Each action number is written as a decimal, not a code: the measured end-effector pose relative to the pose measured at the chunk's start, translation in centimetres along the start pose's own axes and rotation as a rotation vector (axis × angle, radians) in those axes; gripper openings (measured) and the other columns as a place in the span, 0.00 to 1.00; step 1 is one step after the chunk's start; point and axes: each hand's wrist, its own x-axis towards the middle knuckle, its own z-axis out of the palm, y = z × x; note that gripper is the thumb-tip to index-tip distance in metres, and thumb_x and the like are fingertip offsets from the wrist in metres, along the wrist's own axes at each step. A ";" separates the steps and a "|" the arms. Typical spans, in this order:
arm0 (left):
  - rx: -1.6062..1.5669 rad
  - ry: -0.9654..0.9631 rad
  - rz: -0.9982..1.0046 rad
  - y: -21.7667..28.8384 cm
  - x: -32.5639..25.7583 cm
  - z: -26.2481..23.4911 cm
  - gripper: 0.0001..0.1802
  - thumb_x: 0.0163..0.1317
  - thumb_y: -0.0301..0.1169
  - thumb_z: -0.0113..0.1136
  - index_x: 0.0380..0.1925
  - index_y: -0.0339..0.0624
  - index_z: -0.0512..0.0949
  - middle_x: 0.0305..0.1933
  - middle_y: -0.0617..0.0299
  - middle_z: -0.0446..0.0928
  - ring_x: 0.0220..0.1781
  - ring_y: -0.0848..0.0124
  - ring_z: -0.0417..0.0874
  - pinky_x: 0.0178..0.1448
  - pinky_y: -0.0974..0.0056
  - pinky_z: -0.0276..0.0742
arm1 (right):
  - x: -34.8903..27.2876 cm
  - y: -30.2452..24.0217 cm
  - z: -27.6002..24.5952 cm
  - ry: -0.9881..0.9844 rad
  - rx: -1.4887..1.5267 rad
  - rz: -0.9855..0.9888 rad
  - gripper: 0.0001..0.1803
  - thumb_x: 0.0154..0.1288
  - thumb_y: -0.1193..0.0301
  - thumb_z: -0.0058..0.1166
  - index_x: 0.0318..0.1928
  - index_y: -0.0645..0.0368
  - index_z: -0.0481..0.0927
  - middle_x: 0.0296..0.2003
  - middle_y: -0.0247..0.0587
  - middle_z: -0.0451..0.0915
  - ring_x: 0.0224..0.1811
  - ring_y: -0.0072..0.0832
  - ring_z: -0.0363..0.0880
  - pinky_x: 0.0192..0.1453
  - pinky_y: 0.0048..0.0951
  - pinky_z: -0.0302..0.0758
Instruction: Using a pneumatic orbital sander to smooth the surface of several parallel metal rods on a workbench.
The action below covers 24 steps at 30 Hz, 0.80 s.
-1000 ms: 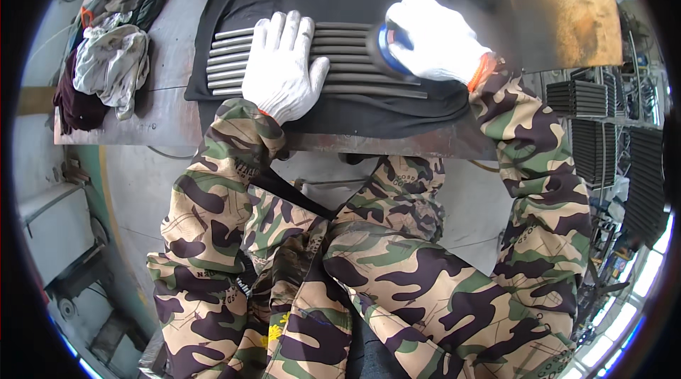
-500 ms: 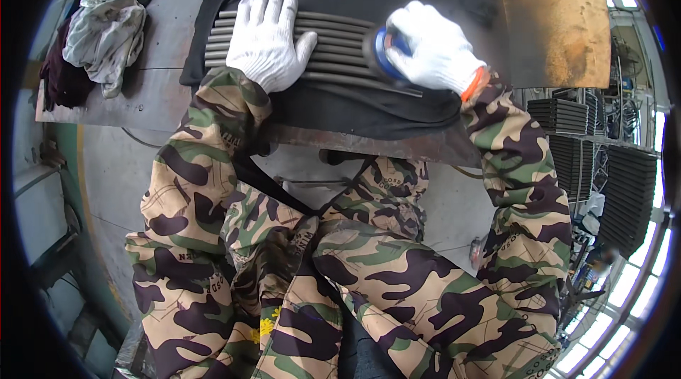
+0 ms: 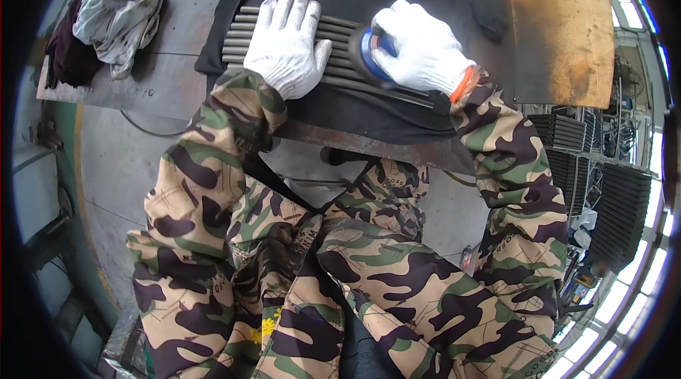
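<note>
Several thin dark metal rods (image 3: 340, 52) lie side by side on a black cloth (image 3: 333, 109) spread over the table. My left hand (image 3: 287, 52), in a white knit glove, rests flat across them near their left ends, fingers stretched out and pointing away from me. My right hand (image 3: 420, 45), gloved in white with an orange cuff, is curled around a round blue disc-shaped tool (image 3: 370, 52). That tool sits over the rods toward their right part, and its dark outer edge is blurred. My palm and fingers hide part of it. The nearest rod sticks out below my right hand.
A heap of rags (image 3: 117, 20), white on top with dark ones beneath, lies on the metal tabletop (image 3: 177, 28) at the far left. On the right is a brown, scorched-looking board (image 3: 560, 31). Racks with stacked dark bars (image 3: 617, 216) stand beyond the table at right.
My right hand has slid the blue tool left along the rods, closer to my left hand. My left hand stays in place on the rods, while the whole view has shifted and turned slightly.
</note>
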 end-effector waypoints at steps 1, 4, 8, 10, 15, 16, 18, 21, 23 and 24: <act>-0.022 0.008 0.041 -0.4 0.5 -0.1 0.36 0.77 0.46 0.57 0.75 0.32 0.71 0.80 0.38 0.70 0.85 0.42 0.65 0.89 0.41 0.53 | 0.2 0.2 0.0 0.001 -0.002 -0.003 0.14 0.71 0.59 0.62 0.50 0.51 0.84 0.46 0.47 0.82 0.52 0.48 0.85 0.55 0.48 0.86; -0.007 -0.016 0.004 -3.6 0.5 -1.1 0.35 0.77 0.47 0.57 0.75 0.34 0.72 0.80 0.38 0.71 0.84 0.42 0.66 0.88 0.42 0.55 | 1.1 1.6 0.4 -0.015 -0.032 0.064 0.18 0.72 0.57 0.59 0.54 0.53 0.83 0.48 0.51 0.81 0.53 0.50 0.85 0.55 0.52 0.85; 0.112 0.035 -0.038 -4.6 0.0 -1.1 0.36 0.78 0.49 0.56 0.75 0.33 0.72 0.79 0.38 0.72 0.82 0.40 0.67 0.86 0.42 0.57 | 0.1 -0.6 -0.2 -0.037 -0.032 0.040 0.16 0.71 0.59 0.62 0.53 0.52 0.84 0.49 0.47 0.82 0.55 0.48 0.84 0.58 0.49 0.85; 0.118 0.030 -0.053 -4.5 0.4 -0.9 0.36 0.78 0.49 0.56 0.75 0.33 0.73 0.79 0.38 0.72 0.82 0.40 0.67 0.86 0.42 0.57 | 0.7 -1.2 0.1 -0.031 -0.027 0.022 0.16 0.71 0.59 0.62 0.53 0.52 0.84 0.49 0.47 0.81 0.55 0.48 0.84 0.57 0.49 0.85; 0.117 0.078 -0.053 -4.0 0.1 -0.4 0.36 0.78 0.49 0.57 0.74 0.33 0.73 0.77 0.38 0.73 0.81 0.40 0.69 0.85 0.42 0.58 | 2.6 -0.8 0.5 -0.010 -0.032 0.038 0.14 0.72 0.59 0.61 0.51 0.52 0.83 0.47 0.48 0.82 0.52 0.49 0.85 0.56 0.48 0.85; 0.072 0.071 -0.048 -3.7 0.1 -1.0 0.35 0.78 0.49 0.57 0.73 0.32 0.74 0.76 0.38 0.74 0.81 0.41 0.69 0.85 0.41 0.58 | 2.1 -1.3 0.5 0.011 -0.028 0.006 0.13 0.72 0.59 0.61 0.50 0.52 0.83 0.47 0.48 0.82 0.51 0.49 0.85 0.55 0.49 0.85; 0.087 0.093 -0.050 -3.8 0.2 -0.7 0.35 0.77 0.49 0.57 0.73 0.32 0.74 0.76 0.38 0.74 0.80 0.41 0.69 0.85 0.42 0.58 | 1.7 -2.1 0.2 0.047 -0.008 -0.041 0.12 0.72 0.60 0.62 0.49 0.52 0.84 0.47 0.48 0.82 0.50 0.49 0.85 0.55 0.49 0.85; 0.100 0.127 -0.032 -3.8 -0.1 -0.5 0.35 0.77 0.50 0.57 0.72 0.32 0.75 0.75 0.39 0.75 0.80 0.41 0.69 0.85 0.42 0.58 | 3.5 -0.8 0.6 0.022 -0.032 0.035 0.13 0.71 0.59 0.63 0.50 0.51 0.85 0.47 0.48 0.82 0.52 0.49 0.85 0.57 0.49 0.85; 0.091 0.102 -0.062 -3.6 -0.6 -0.8 0.35 0.77 0.49 0.58 0.72 0.32 0.75 0.75 0.39 0.76 0.79 0.41 0.71 0.85 0.42 0.59 | 3.8 -1.2 0.8 0.061 -0.021 0.000 0.14 0.71 0.59 0.63 0.50 0.51 0.85 0.47 0.48 0.82 0.52 0.50 0.85 0.57 0.49 0.85; 0.092 0.101 -0.063 -3.8 -0.7 -0.6 0.35 0.77 0.49 0.58 0.72 0.32 0.75 0.75 0.39 0.76 0.79 0.41 0.71 0.85 0.42 0.59 | 3.0 -1.8 0.9 0.050 -0.023 -0.002 0.13 0.71 0.59 0.62 0.49 0.52 0.84 0.46 0.48 0.82 0.51 0.49 0.85 0.56 0.49 0.84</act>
